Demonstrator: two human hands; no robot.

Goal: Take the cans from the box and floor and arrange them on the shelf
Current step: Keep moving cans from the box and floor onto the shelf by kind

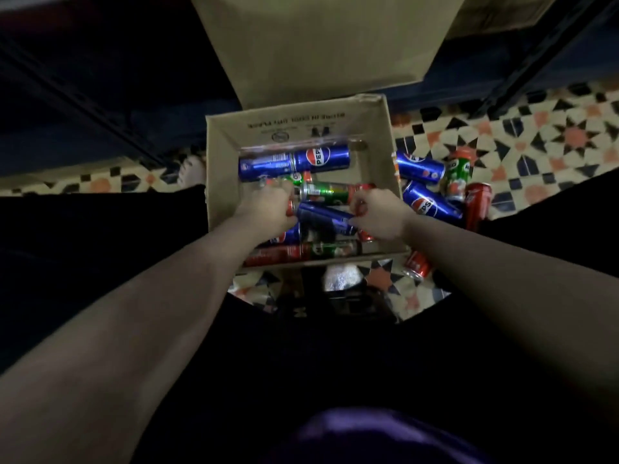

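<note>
Cardboard box [217, 182] holds Pepsi cans [294, 162]; both hands' fingers [360, 205] grip one blue can [323, 217].

A single wide-angle camera on the person's head looks steeply down, almost straight at the floor [522, 135]. It sits close above an open cardboard box [219, 182] at frame centre, with both forearms reaching in from the bottom edge. Straight lines bow toward the edges. The far shelving stays dark at the top.
</note>
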